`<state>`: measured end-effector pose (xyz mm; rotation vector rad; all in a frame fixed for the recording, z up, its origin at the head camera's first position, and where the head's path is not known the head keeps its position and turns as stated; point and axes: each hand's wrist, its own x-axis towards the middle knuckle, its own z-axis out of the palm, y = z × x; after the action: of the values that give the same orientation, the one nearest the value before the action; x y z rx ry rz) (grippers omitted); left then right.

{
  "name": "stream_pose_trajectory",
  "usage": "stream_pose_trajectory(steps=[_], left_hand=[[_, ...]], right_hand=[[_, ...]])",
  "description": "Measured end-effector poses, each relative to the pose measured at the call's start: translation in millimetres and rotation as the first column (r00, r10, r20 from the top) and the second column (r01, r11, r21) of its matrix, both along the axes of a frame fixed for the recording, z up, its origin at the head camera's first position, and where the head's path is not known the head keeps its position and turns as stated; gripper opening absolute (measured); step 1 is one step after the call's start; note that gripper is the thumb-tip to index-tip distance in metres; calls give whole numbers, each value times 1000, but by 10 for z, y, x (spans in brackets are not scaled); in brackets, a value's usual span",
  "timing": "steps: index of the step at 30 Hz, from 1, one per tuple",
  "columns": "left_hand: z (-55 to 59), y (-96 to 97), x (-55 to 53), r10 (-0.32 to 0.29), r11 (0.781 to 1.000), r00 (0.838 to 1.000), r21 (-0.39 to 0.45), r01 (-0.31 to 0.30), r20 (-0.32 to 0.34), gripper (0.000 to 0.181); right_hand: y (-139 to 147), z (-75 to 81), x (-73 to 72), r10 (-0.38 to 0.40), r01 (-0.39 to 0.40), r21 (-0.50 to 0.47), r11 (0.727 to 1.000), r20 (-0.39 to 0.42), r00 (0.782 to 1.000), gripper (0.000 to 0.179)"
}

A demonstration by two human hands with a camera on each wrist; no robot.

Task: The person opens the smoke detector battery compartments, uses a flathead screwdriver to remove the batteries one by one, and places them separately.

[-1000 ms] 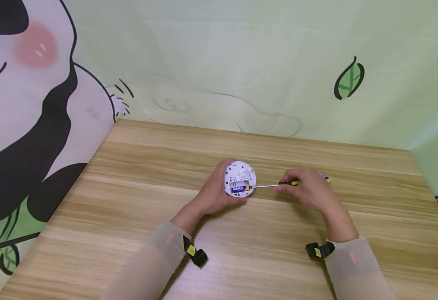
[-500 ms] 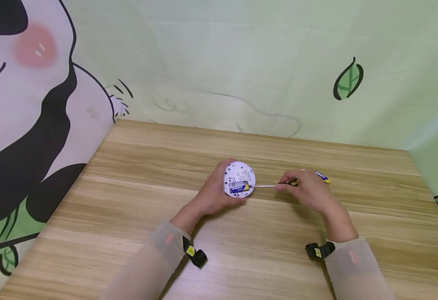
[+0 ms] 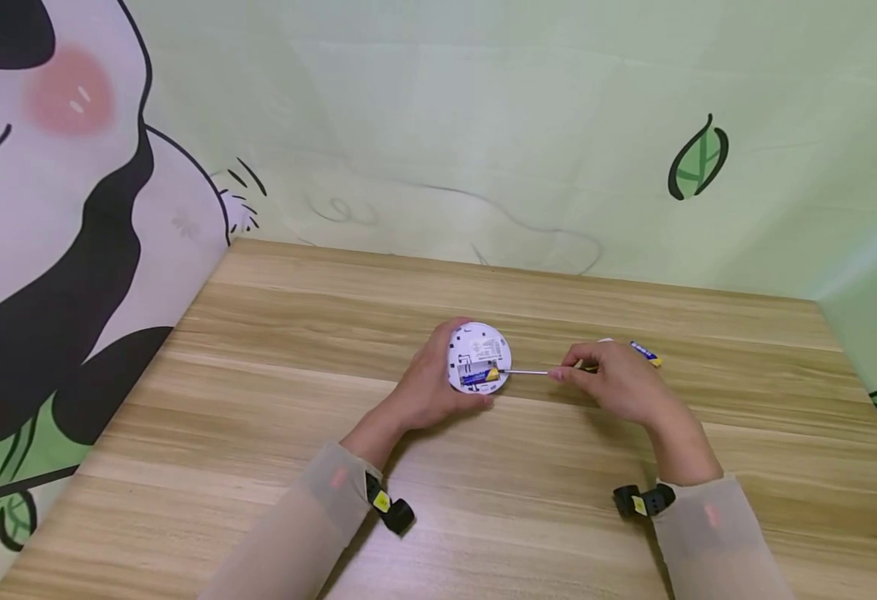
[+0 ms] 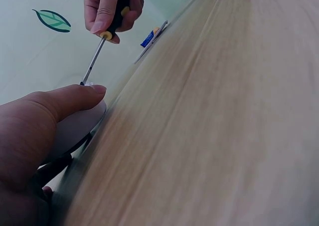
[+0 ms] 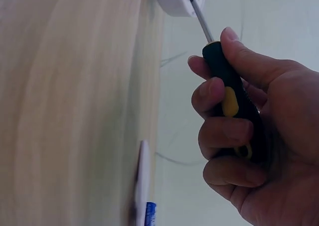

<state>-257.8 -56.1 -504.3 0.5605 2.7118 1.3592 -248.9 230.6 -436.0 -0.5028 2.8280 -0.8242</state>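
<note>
My left hand [image 3: 434, 387] holds a round white device [image 3: 478, 337], fingers and thumb around its rim, with its underside facing up. In its recessed compartment sits a blue-and-yellow battery [image 3: 478, 377]. My right hand [image 3: 618, 377] grips a screwdriver [image 5: 230, 101] by its dark handle with yellow patches, fingers curled round it. The metal shaft [image 3: 528, 372] points left, and its tip reaches the compartment's edge by the battery's yellow end. Whether the tip touches the battery is too small to tell. In the left wrist view, the thumb [image 4: 75, 100] lies over the device's rim.
Behind the right hand, another blue-and-yellow battery [image 3: 646, 353] lies on the wood-grain table [image 3: 318, 333]. Next to it a thin white piece [image 5: 142, 181] shows edge-on in the right wrist view. A pale green printed wall [image 3: 438, 125] rises along the table's back edge.
The screwdriver's tip has shifted slightly up and left at the compartment's edge. My right hand has turned a little, hiding more of the handle. My left hand and the device stay nearly still.
</note>
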Motion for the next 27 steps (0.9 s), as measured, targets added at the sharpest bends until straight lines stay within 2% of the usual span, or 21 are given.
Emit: stream_pose_trajectory(steps=[14, 27], left_hand=[[-1, -2, -4, 5, 1000, 1000, -4, -5, 0, 116], [11, 2, 13, 6, 1000, 1000, 3, -6, 4, 116]], right_hand=[[-124, 223, 135, 21, -9, 158, 987, -71, 997, 27], [-157, 257, 175, 36, -21, 168, 985, -83, 996, 28]])
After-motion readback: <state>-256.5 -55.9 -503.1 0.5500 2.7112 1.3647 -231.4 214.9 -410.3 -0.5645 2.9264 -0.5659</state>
